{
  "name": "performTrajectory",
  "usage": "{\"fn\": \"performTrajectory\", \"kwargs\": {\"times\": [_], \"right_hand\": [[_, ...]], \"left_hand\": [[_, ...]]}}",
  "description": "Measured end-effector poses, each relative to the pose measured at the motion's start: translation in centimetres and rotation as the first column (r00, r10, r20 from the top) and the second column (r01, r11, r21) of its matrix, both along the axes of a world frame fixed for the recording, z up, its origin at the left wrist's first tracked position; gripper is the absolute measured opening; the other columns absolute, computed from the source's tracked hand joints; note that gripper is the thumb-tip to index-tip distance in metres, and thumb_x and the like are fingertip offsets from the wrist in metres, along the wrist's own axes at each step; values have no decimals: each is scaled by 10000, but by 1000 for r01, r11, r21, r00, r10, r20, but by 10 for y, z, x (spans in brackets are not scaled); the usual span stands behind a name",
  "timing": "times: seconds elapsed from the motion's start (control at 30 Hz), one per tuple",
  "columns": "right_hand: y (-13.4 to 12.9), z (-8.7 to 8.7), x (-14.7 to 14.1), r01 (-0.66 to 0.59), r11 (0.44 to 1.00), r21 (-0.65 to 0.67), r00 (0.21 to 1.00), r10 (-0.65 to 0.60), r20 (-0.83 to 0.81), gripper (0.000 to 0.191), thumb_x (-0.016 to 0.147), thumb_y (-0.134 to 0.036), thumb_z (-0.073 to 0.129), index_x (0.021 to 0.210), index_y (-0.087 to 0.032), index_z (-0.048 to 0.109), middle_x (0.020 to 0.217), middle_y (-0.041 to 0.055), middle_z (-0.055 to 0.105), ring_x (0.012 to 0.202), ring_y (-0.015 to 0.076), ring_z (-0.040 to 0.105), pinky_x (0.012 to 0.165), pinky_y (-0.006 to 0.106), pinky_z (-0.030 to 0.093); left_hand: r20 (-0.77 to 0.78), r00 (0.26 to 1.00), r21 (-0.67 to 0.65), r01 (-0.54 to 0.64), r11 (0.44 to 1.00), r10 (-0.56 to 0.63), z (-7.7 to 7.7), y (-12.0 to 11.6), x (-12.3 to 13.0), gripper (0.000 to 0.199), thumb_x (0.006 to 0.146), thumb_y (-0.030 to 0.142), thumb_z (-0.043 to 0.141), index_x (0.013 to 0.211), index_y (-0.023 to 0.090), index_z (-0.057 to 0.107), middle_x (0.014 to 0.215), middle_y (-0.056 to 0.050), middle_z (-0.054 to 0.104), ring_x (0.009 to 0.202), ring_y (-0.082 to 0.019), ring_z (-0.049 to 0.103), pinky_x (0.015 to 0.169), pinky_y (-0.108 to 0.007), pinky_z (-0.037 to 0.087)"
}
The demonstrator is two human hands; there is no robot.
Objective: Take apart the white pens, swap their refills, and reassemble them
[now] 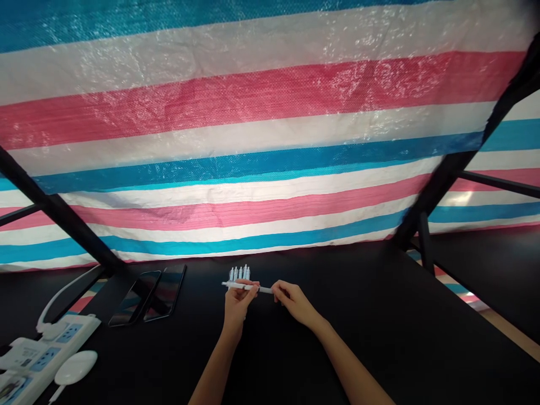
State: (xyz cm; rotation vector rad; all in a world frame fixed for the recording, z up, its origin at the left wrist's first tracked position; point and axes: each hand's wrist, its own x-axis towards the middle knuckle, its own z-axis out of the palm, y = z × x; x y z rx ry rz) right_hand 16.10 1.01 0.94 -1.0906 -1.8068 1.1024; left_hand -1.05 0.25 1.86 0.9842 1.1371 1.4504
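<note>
A white pen [238, 286] lies nearly level across the space between my hands, above the black table. My left hand [238, 306] is closed, pinching the pen's barrel between thumb and fingers. My right hand [293, 301] is closed at the other end, its fingertips on the greyish tip section [265, 290]. Whether that section is separate from the barrel I cannot tell. Just behind my left hand, several white pens [240, 273] stand side by side in a row, their lower parts hidden by the hand and the held pen.
On the black table [337, 281], two dark phone-like slabs [165, 295] lie to the left. A white power strip [54, 349] and a round white charger-like disc [76, 367] sit at the near left. Black frame bars [80, 225] rise at both sides before a striped sheet [253, 135].
</note>
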Motion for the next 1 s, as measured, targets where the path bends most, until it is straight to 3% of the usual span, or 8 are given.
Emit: {"fn": "performTrajectory", "kwargs": {"times": [0.13,0.33,0.5,0.73,0.87,1.0], "right_hand": [[1,-2,0,4,1000,-25,999,-6,-47,272,804,-476,576,879,-214,569,655,-36,501,547,107,420,511,226,318],[1,-2,-1,-25,999,-33,999,24,-23,370,900,-477,398,746,-186,566,677,-3,552,586,121,481,551,240,352],[1,0,-1,6,999,-35,999,-7,-44,275,803,-475,575,871,-209,571,615,-45,467,526,104,391,502,228,300],[0,-2,-3,-22,999,-45,999,20,-30,379,884,-501,414,726,-189,559,654,-9,531,564,118,458,531,235,337],[-1,-1,-3,3,999,-39,999,-4,-37,292,828,-494,527,822,-205,563,616,-38,474,529,108,402,507,229,307],[0,-3,-3,-10,1000,-23,1000,9,-23,308,856,-478,491,740,-196,531,621,-34,473,547,109,415,519,228,310]], "left_hand": [[-1,1000,2,-15,1000,15,0,0,0,298,564,348,777,716,146,620,752,-70,715,760,-221,676,655,-294,519],[4,1000,8,17,1000,-17,-5,1,-1,292,578,344,772,726,145,618,763,-70,716,775,-216,675,659,-286,520],[-2,1000,12,4,1000,-4,0,0,0,292,575,355,771,711,145,620,759,-71,714,737,-203,672,648,-281,519],[4,1000,8,-2,1000,2,-3,1,0,313,554,364,781,710,146,619,759,-85,722,748,-225,681,639,-299,527],[23,1000,4,9,1000,-9,-4,2,0,311,554,358,782,712,149,615,761,-82,724,751,-217,679,648,-291,520],[46,999,-4,10,1000,-9,-5,2,1,323,541,353,789,708,144,609,744,-80,724,700,-197,674,641,-286,512]]}}
